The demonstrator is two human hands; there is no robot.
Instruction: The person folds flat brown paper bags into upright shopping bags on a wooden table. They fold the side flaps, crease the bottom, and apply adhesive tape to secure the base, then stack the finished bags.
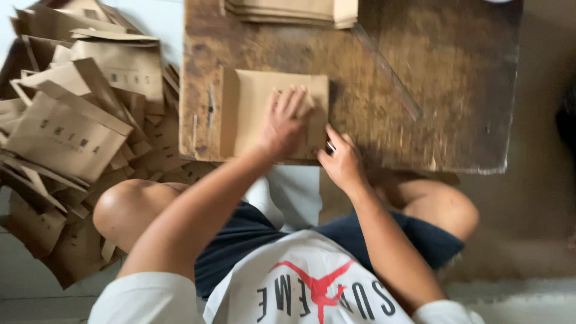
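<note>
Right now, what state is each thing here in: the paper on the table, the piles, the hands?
Brown paper bag: lying flat on the wooden table, one edge folded over.
Left hand: fingers spread, pressing flat on the bag.
Right hand: at the bag's right edge, touching it.
Stack of folded paper: neat, at the table's far edge.
Pile of finished bags: loose and jumbled on the floor.

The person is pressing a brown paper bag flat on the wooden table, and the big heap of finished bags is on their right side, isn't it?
No. The head view shows the heap of paper bags on the person's left. The left hand does press a brown paper bag on the wooden table.
</note>
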